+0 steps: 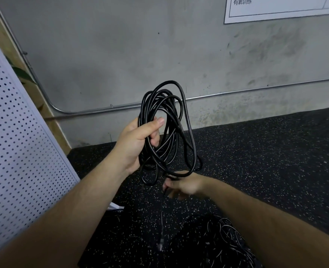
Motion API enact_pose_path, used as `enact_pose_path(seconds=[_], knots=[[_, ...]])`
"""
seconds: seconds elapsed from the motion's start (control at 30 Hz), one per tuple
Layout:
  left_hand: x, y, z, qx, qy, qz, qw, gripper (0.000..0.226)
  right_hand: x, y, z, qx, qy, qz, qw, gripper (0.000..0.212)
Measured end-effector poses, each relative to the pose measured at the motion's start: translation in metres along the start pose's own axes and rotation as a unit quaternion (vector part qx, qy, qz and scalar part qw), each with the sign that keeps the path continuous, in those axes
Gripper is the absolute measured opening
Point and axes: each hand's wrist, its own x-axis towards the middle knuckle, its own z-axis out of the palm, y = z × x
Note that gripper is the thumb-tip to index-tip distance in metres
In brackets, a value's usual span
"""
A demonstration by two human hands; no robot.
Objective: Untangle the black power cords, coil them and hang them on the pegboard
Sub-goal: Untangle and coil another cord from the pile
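A coil of black power cord [176,120] with several loops stands upright in the air at the middle of the view. My left hand [140,140] is closed around the coil's left side, thumb across the strands. Below it, my right hand [183,185] pinches the cord's loose tail, which hangs down blurred toward a plug end [160,246] near the floor. A tangled pile of more black cords [225,242] lies on the floor at the lower right. The white pegboard [16,144] stands at the left.
The floor is black speckled rubber matting [266,151]. A grey concrete wall [121,55] with a metal conduit [101,110] runs behind. A white poster [275,8] hangs at the upper right. A white scrap [115,206] lies by the pegboard's foot.
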Motion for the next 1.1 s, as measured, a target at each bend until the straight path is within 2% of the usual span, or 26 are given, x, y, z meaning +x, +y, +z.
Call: enact_pose_path(seconds=[0.07, 0.3, 0.4, 0.53, 0.63, 0.7, 0.77, 0.9, 1.0, 1.1], knots=[[-0.001, 0.002, -0.004, 0.015, 0.017, 0.003, 1.000, 0.022, -0.004, 0.000, -0.011, 0.036, 0.005, 0.019, 0.999, 0.023], [0.005, 0.000, -0.019, 0.167, 0.097, 0.002, 0.981, 0.013, -0.056, -0.012, -0.085, 0.116, 0.186, 0.019, 0.975, 0.029], [0.009, -0.006, -0.013, 0.199, 0.101, 0.004, 0.975, 0.012, -0.075, -0.024, -0.103, 0.138, 0.219, 0.017, 0.966, 0.026], [0.012, -0.016, 0.002, 0.270, 0.129, 0.019, 0.954, 0.008, -0.092, -0.046, -0.107, 0.229, 0.213, 0.025, 0.950, 0.018], [0.013, -0.023, 0.011, 0.329, 0.155, 0.038, 0.931, 0.008, -0.100, -0.063, -0.101, 0.322, 0.185, -0.024, 0.928, 0.010], [0.012, -0.027, 0.018, 0.357, 0.160, 0.048, 0.919, 0.008, -0.105, -0.074, -0.095, 0.335, 0.155, -0.070, 0.927, 0.008], [0.011, -0.030, 0.026, 0.365, 0.158, 0.054, 0.916, 0.011, -0.106, -0.083, -0.087, 0.325, 0.142, -0.111, 0.928, 0.009], [0.009, -0.033, 0.042, 0.339, 0.112, 0.063, 0.932, 0.021, -0.105, -0.093, -0.071, 0.325, 0.192, -0.177, 0.909, 0.005], [0.004, -0.033, 0.056, 0.307, 0.077, 0.064, 0.947, 0.024, -0.102, -0.096, -0.062, 0.322, 0.223, -0.200, 0.898, 0.012], [0.000, -0.029, 0.061, 0.237, 0.018, 0.027, 0.971, 0.026, -0.100, -0.098, -0.056, 0.295, 0.245, -0.211, 0.899, 0.014]])
